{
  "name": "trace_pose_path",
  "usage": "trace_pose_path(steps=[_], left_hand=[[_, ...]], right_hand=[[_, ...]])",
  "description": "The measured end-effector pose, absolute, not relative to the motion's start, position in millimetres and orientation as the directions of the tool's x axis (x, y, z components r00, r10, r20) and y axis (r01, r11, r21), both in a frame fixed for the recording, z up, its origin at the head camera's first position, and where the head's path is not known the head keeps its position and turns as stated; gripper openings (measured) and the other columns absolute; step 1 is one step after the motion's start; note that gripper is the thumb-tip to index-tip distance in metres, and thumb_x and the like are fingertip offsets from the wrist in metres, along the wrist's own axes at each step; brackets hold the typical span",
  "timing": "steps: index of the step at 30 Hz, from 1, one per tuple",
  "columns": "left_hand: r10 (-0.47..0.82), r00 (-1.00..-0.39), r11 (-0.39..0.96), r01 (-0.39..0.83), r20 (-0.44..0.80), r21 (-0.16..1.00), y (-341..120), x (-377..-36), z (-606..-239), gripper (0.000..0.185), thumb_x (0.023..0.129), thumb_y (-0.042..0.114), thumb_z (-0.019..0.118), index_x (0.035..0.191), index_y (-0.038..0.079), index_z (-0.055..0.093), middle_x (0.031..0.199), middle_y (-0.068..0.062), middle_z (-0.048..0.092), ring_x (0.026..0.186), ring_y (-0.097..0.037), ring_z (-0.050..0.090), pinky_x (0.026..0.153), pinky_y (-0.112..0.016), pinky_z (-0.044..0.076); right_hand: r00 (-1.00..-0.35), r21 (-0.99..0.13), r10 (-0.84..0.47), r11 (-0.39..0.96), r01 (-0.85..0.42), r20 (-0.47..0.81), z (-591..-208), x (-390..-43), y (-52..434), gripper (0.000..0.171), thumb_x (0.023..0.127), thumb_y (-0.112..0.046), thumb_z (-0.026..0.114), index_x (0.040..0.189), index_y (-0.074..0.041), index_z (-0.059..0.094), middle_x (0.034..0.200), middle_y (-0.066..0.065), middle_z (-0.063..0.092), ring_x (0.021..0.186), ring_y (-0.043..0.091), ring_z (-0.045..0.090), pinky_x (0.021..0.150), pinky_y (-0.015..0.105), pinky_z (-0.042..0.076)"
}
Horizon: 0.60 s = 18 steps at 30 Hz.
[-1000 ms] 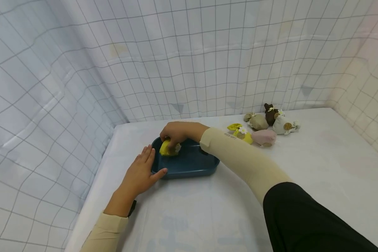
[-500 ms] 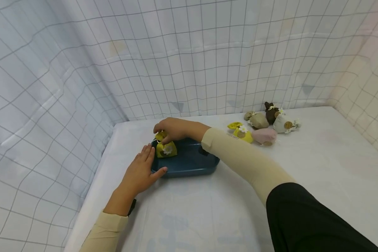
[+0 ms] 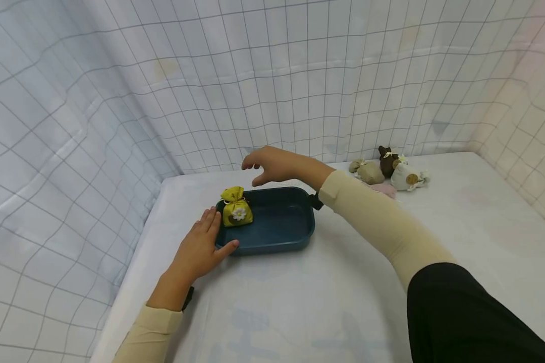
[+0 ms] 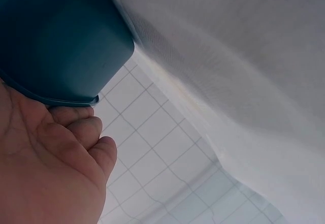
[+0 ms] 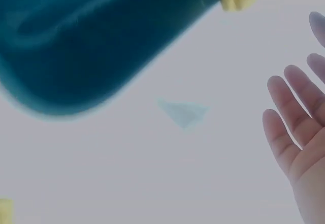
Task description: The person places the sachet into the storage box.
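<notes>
At the left end of a blue tray (image 3: 272, 227), a small yellow pouch (image 3: 236, 207) with a white flower on its front stands upright, its gathered neck tied with pale string. The tray sits on the white-covered table (image 3: 300, 302) toward its far left corner, close to the gridded cloth backdrop (image 3: 163, 75).

A second ago the right hand (image 3: 272, 165) was down in the tray with its fingers around the pouch; half a second ago it pinched the pouch's tied top. Now the right hand hangs above the tray's far rim with nothing in it, fingers loose and spread, as the right wrist view confirms with an open palm against the white cloth. The pouch stays where it was set, so the placing looks finished and the hand is free again.

The left hand (image 3: 200, 249) has not shifted: it lies flat on the table with straight fingers against the tray's near left corner and the thumb along the near rim, steadying it. The left wrist view shows fingertips tucked just under the tray's lip.

Along the table's far edge toward the right corner lies a cluster of other pouches: a tan one (image 3: 369, 171), a dark brown one (image 3: 387, 159), a white one (image 3: 407, 176), and a pink one (image 3: 386, 189) partly hidden behind the right forearm's beige sleeve (image 3: 381, 222). A second yellow pouch seen there earlier is now hidden by that arm.
</notes>
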State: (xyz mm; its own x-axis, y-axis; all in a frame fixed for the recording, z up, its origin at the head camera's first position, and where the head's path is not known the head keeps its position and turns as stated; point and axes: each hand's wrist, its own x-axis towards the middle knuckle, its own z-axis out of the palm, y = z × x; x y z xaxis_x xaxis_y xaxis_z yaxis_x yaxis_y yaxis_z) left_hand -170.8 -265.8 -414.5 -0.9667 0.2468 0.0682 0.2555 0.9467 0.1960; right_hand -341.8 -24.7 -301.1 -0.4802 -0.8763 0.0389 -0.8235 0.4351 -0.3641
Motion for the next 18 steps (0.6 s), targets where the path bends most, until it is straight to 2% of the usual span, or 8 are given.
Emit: trace_pose_path(steps=[3,7,18], left_hand=[[0.248,-0.966,0.946,0.258,0.073,0.196,-264.6,-170.7,-414.0,0.100,0.094,0.068,0.048,0.155,-0.007,0.021,0.162,-0.022,0.013,0.150,-0.038,0.011,0.117,-0.055,0.018],[0.252,-0.965,0.945,0.262,0.077,0.195,-264.3,-170.4,-413.7,0.098,0.095,0.065,0.051,0.154,-0.008,0.021,0.162,-0.023,0.013,0.149,-0.038,0.011,0.118,-0.055,0.017],[0.255,-0.963,0.944,0.267,0.085,0.195,-266.7,-170.1,-416.0,0.100,0.094,0.068,0.048,0.155,-0.007,0.021,0.162,-0.022,0.014,0.149,-0.038,0.012,0.117,-0.055,0.018]], right_hand=[[-0.508,-0.375,-0.859,0.449,-0.811,0.068,-293.6,-345.7,-2.5,0.048,0.092,-0.026,0.075,0.135,-0.012,0.061,0.134,0.003,0.060,0.117,0.019,0.058,0.096,0.032,0.049],[-0.577,-0.398,-0.814,0.508,-0.764,0.069,-290.7,-349.6,29.5,0.046,0.091,-0.026,0.075,0.134,-0.012,0.062,0.131,0.001,0.061,0.115,0.018,0.057,0.095,0.034,0.049],[-0.759,-0.507,-0.651,0.645,-0.572,0.028,-321.3,-353.6,107.6,0.045,0.090,-0.025,0.076,0.131,-0.012,0.063,0.128,0.005,0.062,0.117,0.023,0.057,0.096,0.043,0.050]])
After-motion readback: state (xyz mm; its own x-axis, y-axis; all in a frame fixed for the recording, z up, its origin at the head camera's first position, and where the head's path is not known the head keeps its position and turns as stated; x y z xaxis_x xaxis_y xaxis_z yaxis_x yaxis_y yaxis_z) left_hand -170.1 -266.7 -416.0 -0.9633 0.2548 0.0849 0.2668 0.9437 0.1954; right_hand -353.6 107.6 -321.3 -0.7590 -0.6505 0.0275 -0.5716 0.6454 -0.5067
